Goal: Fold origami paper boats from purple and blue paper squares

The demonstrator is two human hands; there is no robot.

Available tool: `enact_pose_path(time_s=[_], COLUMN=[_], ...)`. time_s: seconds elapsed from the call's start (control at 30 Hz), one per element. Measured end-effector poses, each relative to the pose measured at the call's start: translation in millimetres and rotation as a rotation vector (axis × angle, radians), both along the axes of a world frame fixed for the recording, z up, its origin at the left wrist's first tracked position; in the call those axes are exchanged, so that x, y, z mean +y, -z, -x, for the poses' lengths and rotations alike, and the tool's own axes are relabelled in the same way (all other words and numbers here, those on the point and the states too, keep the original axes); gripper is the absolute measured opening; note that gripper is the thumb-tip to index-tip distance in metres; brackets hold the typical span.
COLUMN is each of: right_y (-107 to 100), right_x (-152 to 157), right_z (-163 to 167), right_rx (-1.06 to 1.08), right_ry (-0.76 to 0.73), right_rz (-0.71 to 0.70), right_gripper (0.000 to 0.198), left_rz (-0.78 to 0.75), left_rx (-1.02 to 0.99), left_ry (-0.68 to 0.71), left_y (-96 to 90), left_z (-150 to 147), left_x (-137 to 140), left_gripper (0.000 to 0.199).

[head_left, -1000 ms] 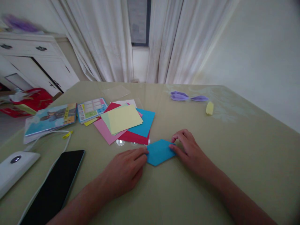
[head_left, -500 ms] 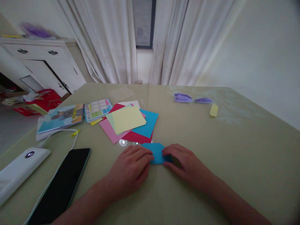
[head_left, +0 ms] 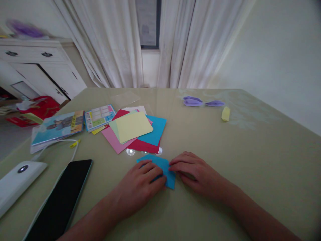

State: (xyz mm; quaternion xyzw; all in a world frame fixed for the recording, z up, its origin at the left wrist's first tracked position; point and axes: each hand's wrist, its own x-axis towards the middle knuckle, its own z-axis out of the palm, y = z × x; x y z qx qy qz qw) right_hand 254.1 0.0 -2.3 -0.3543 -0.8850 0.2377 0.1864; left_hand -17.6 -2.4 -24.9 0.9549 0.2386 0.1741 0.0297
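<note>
Tabletop (head_left: 213,137): smooth, with the blue paper (head_left: 163,164) lying near the middle of its near side.
Left hand (head_left: 141,180): fingers curled over the blue paper's left part; whether they pinch, I cannot tell.
Right hand (head_left: 195,170): fingertips bunched at its right edge; pinch or mere touch is unclear.
Blue paper: probably light, stiffer at folds, easily creased; best held flat by its edges.

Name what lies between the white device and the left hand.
In the head view, a black phone lies there, with a white cable along its left edge.
</note>
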Motion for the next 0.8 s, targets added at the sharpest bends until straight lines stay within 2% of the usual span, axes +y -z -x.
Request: enact_pose_path(time_s=[0.1,0.3,0.43,0.53,0.7,0.8], right_y=[3.4,5.7,5.8,3.7,1.9,2.5], right_x=[-1.3,-0.7,0.9,1.5,1.2,0.7], right_z=[1.9,4.2,2.7,1.7,2.0,1.7], right_rx=[-0.005,0.005,0.033,0.029,0.004,0.004], right_ry=[-0.059,-0.055,-0.046,-0.055,-0.114,-0.128], right_rz=[0.012,0.030,0.023,0.033,0.028,0.003], right_gripper=[0.036,0.031,0.028,0.027,0.016,0.015], left_rz=[-0.053,-0.118,-0.127,-0.074,0.136,0.195], left_rx=[-0.006,-0.018,0.014,0.007,-0.112,-0.162], left_ry=[0.009,-0.052,0.006,0.037,-0.050,-0.083], left_y=[0.2,2.5,-1.1,-3.9,-3.4,-1.5], left_z=[-1.0,-7.2,-4.7,-0.5,-2.4,-4.9], left_x=[-0.8,-3.3,-1.6,0.1,-2.4,-4.1], left_gripper=[0.015,0.010,0.012,0.015,0.016,0.017])
